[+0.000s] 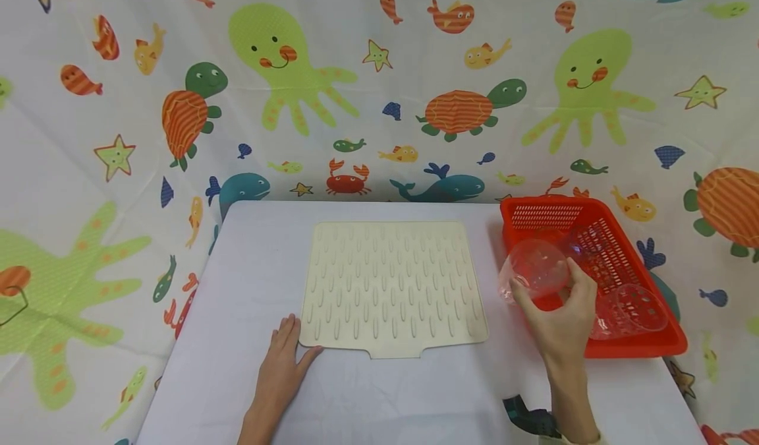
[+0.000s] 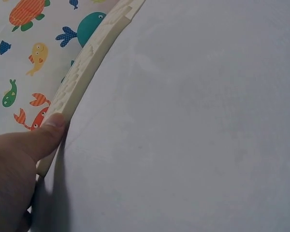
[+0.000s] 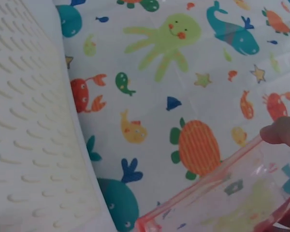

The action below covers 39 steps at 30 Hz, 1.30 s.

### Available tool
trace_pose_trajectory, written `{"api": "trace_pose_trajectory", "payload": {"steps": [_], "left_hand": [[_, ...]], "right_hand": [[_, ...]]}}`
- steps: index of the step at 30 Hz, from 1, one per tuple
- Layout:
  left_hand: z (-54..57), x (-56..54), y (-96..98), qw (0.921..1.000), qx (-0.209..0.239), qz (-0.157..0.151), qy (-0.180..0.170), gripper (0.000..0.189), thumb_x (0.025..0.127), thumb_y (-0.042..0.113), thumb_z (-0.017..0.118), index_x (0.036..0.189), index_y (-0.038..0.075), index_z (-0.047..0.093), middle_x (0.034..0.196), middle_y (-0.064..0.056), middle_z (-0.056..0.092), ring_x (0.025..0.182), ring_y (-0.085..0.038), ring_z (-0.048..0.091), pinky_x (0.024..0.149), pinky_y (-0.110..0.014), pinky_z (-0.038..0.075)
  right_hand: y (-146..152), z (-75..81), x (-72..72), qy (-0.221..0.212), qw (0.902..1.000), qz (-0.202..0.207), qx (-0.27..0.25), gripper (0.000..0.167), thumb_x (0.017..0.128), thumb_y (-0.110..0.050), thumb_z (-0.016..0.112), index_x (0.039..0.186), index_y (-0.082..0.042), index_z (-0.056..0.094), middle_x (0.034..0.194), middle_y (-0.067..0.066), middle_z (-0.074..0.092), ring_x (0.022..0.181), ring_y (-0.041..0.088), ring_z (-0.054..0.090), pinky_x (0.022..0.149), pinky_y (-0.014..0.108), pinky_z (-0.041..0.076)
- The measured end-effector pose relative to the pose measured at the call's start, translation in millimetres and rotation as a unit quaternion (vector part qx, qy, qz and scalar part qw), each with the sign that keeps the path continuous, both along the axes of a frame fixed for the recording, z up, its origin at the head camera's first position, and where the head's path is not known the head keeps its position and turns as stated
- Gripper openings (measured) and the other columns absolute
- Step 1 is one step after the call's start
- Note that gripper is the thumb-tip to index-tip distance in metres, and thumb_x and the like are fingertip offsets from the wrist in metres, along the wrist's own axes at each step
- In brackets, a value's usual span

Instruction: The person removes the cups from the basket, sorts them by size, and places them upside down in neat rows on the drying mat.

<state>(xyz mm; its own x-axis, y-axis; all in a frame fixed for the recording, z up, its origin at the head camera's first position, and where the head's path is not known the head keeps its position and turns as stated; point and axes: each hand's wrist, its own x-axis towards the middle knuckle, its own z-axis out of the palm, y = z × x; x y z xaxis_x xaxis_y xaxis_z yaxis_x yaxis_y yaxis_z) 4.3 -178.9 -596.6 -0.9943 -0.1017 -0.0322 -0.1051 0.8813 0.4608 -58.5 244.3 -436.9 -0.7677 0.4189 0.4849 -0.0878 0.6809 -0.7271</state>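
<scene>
A transparent cup (image 1: 538,267) with a pinkish tint is in my right hand (image 1: 560,316), above the near left side of the red basket. In the right wrist view the thumb lies on the rim of the cup (image 3: 222,198). My left hand (image 1: 283,359) rests on the table by the near left corner of a cream drying board (image 1: 394,283) covered in raised ridges. The left wrist view has the thumb of the left hand (image 2: 19,154) against the edge of the board (image 2: 87,63).
The red plastic basket (image 1: 637,349) with slotted walls stands at the table's right side. Inside it lie more transparent cups (image 1: 637,310), partly hidden. A white cloth (image 1: 249,267) covers the table, and behind hangs a sheet (image 1: 367,10) printed with sea animals.
</scene>
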Motion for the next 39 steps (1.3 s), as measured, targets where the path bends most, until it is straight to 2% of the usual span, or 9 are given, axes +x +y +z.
{"api": "trace_pose_trajectory", "payload": {"steps": [5, 8, 11, 14, 16, 27, 31, 37, 39], "left_hand": [[0.8, -1.6, 2.9, 1.0, 0.007, 0.004, -0.003, 0.089, 0.09, 0.048, 0.071, 0.151, -0.005, 0.035, 0.161, -0.022, 0.032, 0.153, -0.037, 0.026, 0.129, -0.051, 0.021], [0.9, -2.1, 4.2, 0.9999, 0.011, 0.006, -0.004, 0.089, 0.09, 0.048, 0.071, 0.151, -0.006, 0.035, 0.161, -0.022, 0.032, 0.153, -0.037, 0.026, 0.129, -0.051, 0.021], [0.6, -2.3, 4.5, 0.9999, 0.013, 0.006, -0.005, 0.09, 0.09, 0.048, 0.071, 0.151, -0.006, 0.035, 0.162, -0.022, 0.031, 0.153, -0.038, 0.025, 0.129, -0.051, 0.02], [0.4, -2.5, 4.5, 0.9999, 0.014, 0.005, -0.003, 0.089, 0.09, 0.047, 0.071, 0.151, -0.006, 0.035, 0.162, -0.022, 0.031, 0.153, -0.038, 0.025, 0.129, -0.051, 0.021], [0.3, -2.7, 4.5, 0.9999, 0.013, 0.005, 0.0, 0.089, 0.09, 0.047, 0.072, 0.151, -0.007, 0.036, 0.161, -0.023, 0.032, 0.152, -0.038, 0.026, 0.128, -0.051, 0.021], [1.6, -3.1, 4.8, 0.9998, 0.018, 0.003, -0.006, 0.089, 0.091, 0.048, 0.069, 0.15, -0.009, 0.035, 0.16, -0.025, 0.032, 0.152, -0.039, 0.025, 0.129, -0.053, 0.02], [1.6, -2.9, 5.3, 0.9997, 0.023, 0.006, 0.008, 0.087, 0.09, 0.046, 0.071, 0.148, -0.01, 0.038, 0.159, -0.026, 0.034, 0.151, -0.041, 0.028, 0.127, -0.054, 0.023], [3.4, -3.7, 5.9, 0.9996, 0.028, 0.007, -0.003, 0.088, 0.09, 0.046, 0.072, 0.15, -0.008, 0.037, 0.16, -0.025, 0.032, 0.152, -0.04, 0.026, 0.128, -0.053, 0.021], [4.1, -3.8, 5.9, 0.9996, 0.027, 0.006, -0.006, 0.089, 0.089, 0.047, 0.072, 0.15, -0.008, 0.036, 0.16, -0.025, 0.032, 0.152, -0.039, 0.026, 0.128, -0.053, 0.021]], "right_hand": [[-8.5, -5.3, -6.9, -0.001, 0.9993, 0.037, -0.006, 0.086, 0.071, -0.02, 0.09, 0.145, -0.008, 0.048, 0.138, 0.012, 0.056, 0.119, 0.01, 0.051, 0.099, 0.001, 0.042], [-14.1, -8.9, -10.2, -0.006, 0.9985, 0.054, -0.007, 0.087, 0.07, -0.021, 0.091, 0.146, -0.009, 0.048, 0.138, 0.011, 0.057, 0.12, 0.013, 0.053, 0.101, 0.005, 0.043], [-20.9, -12.4, -11.6, -0.009, 0.9976, 0.069, 0.0, 0.089, 0.07, -0.022, 0.091, 0.146, -0.007, 0.048, 0.139, 0.013, 0.057, 0.121, 0.018, 0.055, 0.105, 0.028, 0.054], [-27.6, -15.9, -12.4, -0.004, 0.996, 0.089, 0.008, 0.09, 0.068, -0.021, 0.091, 0.145, -0.005, 0.047, 0.14, 0.015, 0.056, 0.121, 0.024, 0.055, 0.102, 0.058, 0.054], [-31.8, -18.0, -13.0, 0.001, 0.9946, 0.104, 0.009, 0.091, 0.067, -0.019, 0.091, 0.145, -0.004, 0.047, 0.14, 0.016, 0.056, 0.121, 0.027, 0.055, 0.1, 0.065, 0.053], [-50.3, -25.9, -13.7, -0.013, 0.9849, 0.173, 0.006, 0.093, 0.064, -0.019, 0.094, 0.144, -0.005, 0.048, 0.136, 0.013, 0.059, 0.119, 0.024, 0.057, 0.096, 0.058, 0.057], [-56.4, -30.1, -15.5, 0.01, 0.9805, 0.195, 0.025, 0.093, 0.062, -0.019, 0.095, 0.142, -0.003, 0.05, 0.135, 0.013, 0.061, 0.116, 0.024, 0.059, 0.094, 0.057, 0.058], [-64.8, -39.5, -18.9, 0.036, 0.9712, 0.233, 0.034, 0.093, 0.06, -0.017, 0.095, 0.141, -0.001, 0.052, 0.132, 0.014, 0.062, 0.115, 0.024, 0.06, 0.098, 0.038, 0.061], [-67.6, -41.4, -18.9, 0.036, 0.9688, 0.243, 0.032, 0.092, 0.061, -0.016, 0.095, 0.141, 0.0, 0.051, 0.131, 0.015, 0.062, 0.114, 0.025, 0.061, 0.098, 0.038, 0.061]]}}
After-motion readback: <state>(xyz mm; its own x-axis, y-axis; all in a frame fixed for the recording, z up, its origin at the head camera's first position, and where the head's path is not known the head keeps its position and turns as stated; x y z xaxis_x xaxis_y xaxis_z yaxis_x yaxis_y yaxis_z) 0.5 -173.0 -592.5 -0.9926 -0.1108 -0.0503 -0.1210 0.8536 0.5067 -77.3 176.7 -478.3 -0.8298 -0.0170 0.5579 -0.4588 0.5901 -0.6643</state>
